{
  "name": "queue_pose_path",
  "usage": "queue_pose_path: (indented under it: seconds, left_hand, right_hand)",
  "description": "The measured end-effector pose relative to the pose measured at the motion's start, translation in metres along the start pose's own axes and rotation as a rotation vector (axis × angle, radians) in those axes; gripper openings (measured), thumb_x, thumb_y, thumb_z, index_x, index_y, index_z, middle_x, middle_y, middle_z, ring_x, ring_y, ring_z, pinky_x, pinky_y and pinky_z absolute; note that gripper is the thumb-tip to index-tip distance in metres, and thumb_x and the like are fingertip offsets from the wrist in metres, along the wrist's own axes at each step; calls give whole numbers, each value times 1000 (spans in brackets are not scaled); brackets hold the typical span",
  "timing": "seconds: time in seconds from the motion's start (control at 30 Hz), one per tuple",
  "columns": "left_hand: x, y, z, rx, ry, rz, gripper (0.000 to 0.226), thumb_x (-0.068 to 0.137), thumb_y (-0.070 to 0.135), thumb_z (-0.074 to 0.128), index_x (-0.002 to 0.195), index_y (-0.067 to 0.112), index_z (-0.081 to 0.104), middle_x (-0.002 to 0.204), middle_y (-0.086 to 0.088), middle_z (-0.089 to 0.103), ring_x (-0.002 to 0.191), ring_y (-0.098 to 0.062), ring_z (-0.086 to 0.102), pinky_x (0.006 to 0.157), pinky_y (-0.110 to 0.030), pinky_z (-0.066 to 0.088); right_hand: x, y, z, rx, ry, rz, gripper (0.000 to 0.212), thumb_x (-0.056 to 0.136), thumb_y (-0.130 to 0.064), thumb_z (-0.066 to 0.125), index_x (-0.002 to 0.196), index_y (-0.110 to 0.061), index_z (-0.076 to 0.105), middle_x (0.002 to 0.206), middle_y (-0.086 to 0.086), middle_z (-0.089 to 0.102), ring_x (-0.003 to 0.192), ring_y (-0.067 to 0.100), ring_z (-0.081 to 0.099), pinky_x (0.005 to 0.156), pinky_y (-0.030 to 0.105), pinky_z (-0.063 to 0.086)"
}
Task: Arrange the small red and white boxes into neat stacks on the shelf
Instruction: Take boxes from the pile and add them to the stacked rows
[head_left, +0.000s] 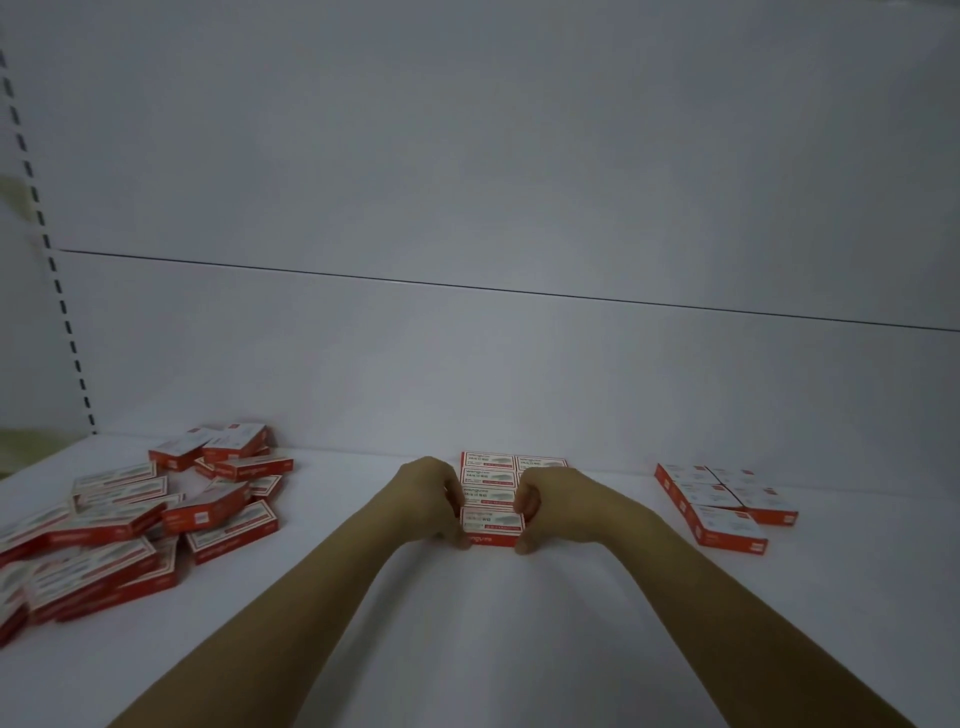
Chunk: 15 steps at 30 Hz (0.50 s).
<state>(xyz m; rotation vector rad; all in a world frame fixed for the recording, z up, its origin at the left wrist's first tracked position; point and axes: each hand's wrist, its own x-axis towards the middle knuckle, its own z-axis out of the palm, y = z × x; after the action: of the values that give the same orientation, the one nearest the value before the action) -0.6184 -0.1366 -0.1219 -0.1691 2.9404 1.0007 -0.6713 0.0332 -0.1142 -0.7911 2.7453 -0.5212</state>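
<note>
Box (491, 526) between left hand (430, 500), right hand (551, 500)

I see a white shelf board (571, 623), flat and matte, which carries three groups of small red and white boxes. On its left part lies a loose pile (119, 525). Its boxes are turned in many directions, some lying over others, and it reaches to the left edge of my view. Near the middle, close to the back wall (519, 389), a tidy block (488, 480) stands in two columns, the boxes touching edge to edge. Its front box (491, 522) is the nearest to me. I cannot tell how many layers it has. On the right part, well apart from the block, another tidy group (727, 499) lies flat, its boxes side by side and touching.
</note>
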Motion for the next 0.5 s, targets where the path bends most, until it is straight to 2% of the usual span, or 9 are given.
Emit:
queue_pose_path:
  seconds: [0.1,0.2,0.27,0.4,0.5]
  left_hand:
    - [0,1,0,1,10,-5,33,63,9,84,87,13,62,91,-1,65,77,-13,58,54,-10,42]
    - [0,0,3,9,23,-6,37,64,11,84,95,9,65,103,-5,68,83,-15,60,67,-16,46]
    - [-2,1,5,31,34,12,35,67,13,82,97,9,65,105,-6,68,85,-16,60,70,-18,46]
    - [-8,1,4,110,36,54,38,73,20,77,107,11,62,109,-4,64,86,-14,55,72,-18,43]
    - [-12,-9,-9,156,62,25,50,75,25,77,119,11,57,117,-4,60,101,-18,57,83,-22,45]
  right_hand:
    - [0,-1,2,-20,20,9,39,68,-19,80,99,-20,57,113,0,62,101,17,58,84,26,48]
    - [-2,-2,3,-16,24,23,43,70,-19,79,107,-17,58,115,1,61,101,17,56,83,24,47]
    - [-4,-5,1,-37,4,29,44,73,-19,77,112,-15,57,116,1,59,99,16,54,80,23,44]
    - [-9,-22,-9,-233,-75,36,50,78,-29,73,121,-14,55,120,3,56,105,18,52,80,24,42]
    - [-4,-45,-18,-351,-27,-18,46,83,-31,67,123,-11,55,124,8,55,111,22,54,87,29,45]
